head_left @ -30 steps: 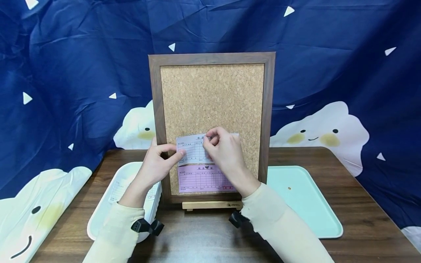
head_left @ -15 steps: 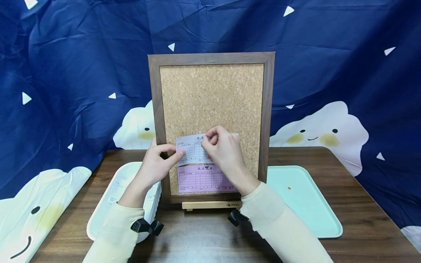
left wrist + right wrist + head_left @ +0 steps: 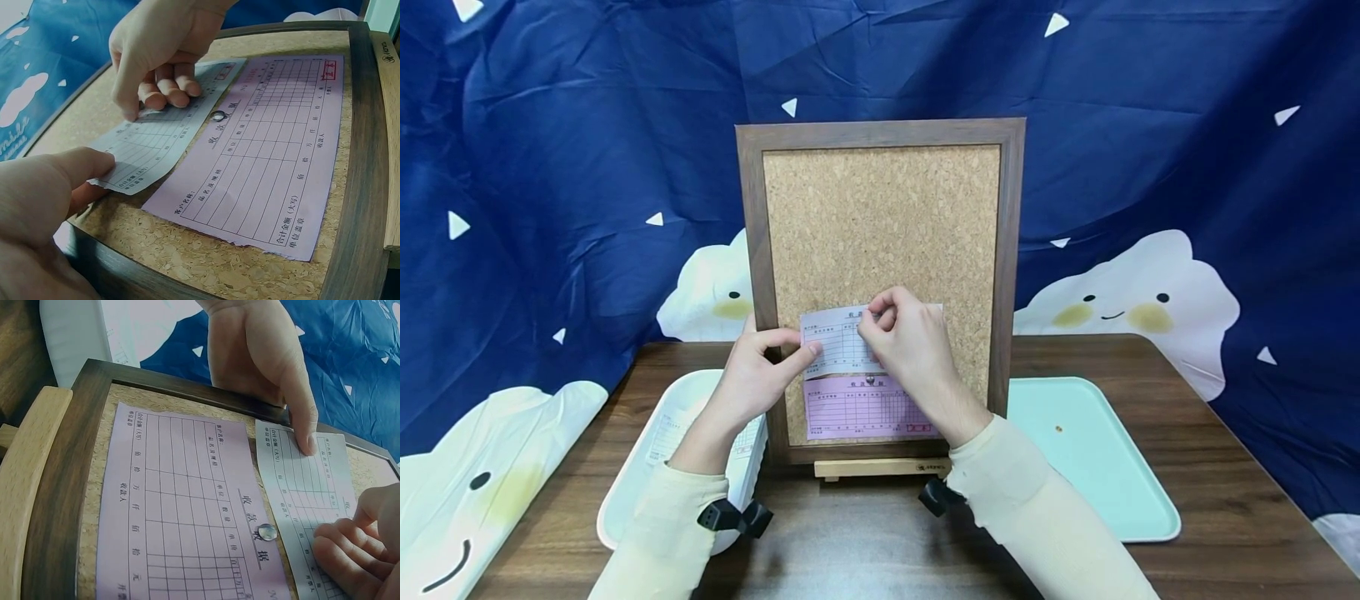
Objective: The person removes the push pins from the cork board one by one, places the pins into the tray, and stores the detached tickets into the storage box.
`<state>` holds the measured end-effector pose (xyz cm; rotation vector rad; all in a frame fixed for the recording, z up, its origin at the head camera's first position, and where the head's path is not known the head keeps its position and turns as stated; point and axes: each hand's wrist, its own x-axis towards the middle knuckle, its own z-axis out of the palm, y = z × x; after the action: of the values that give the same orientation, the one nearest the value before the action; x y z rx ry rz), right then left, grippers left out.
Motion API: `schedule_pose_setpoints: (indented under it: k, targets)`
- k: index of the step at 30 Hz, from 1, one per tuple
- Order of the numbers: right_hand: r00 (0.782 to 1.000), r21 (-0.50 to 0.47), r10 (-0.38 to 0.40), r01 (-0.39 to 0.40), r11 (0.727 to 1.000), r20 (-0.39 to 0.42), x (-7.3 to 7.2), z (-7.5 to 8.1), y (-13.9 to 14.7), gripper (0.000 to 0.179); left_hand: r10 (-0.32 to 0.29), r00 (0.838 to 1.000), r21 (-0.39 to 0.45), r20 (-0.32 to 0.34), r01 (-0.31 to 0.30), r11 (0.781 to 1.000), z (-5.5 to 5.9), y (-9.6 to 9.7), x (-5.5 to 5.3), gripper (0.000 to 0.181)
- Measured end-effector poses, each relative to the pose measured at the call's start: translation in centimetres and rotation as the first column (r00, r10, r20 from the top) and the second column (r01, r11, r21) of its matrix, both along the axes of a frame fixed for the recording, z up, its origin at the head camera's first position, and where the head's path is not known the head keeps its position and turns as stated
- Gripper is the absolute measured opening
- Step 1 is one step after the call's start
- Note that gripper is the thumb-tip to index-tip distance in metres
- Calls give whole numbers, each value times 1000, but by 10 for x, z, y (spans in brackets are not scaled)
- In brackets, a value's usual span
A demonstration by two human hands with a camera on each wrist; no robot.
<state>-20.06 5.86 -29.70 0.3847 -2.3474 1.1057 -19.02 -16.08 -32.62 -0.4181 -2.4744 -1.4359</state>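
Observation:
My left hand (image 3: pixel 749 371) pinches the left edge of a pale blue-white receipt slip (image 3: pixel 835 357), thumb in front and fingers partly behind. My right hand (image 3: pixel 917 354) is at that slip's top middle, thumb and forefinger together, other fingers curled; whatever small thing their tips hold is hidden. The slip lies over the corkboard (image 3: pixel 887 217), its lower left corner lifted off the cork in the left wrist view. Just below it, a pink receipt (image 3: pixel 256 156) is fixed to the board by a round-headed silvery pushpin (image 3: pixel 218 115) at its top middle.
The brown-framed board leans on a small wooden stand (image 3: pixel 880 468) on the table (image 3: pixel 842 542). Left of it is a white tray (image 3: pixel 625 492) with more printed slips, partly behind my left arm. A mint tray (image 3: pixel 1097 467) with a tiny brass-coloured item (image 3: pixel 1059 429) lies right.
Both hands stay at the same places on the pale slip. The head view has shifted very slightly; nothing else has visibly moved.

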Motion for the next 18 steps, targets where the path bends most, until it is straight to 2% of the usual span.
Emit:
schedule_pose_setpoints:
  k: [18]
  targets:
    - [1000,7,5,-5,1000,4,0,0,1,7,0,1000,1,3,0,1000,2,1,2,18]
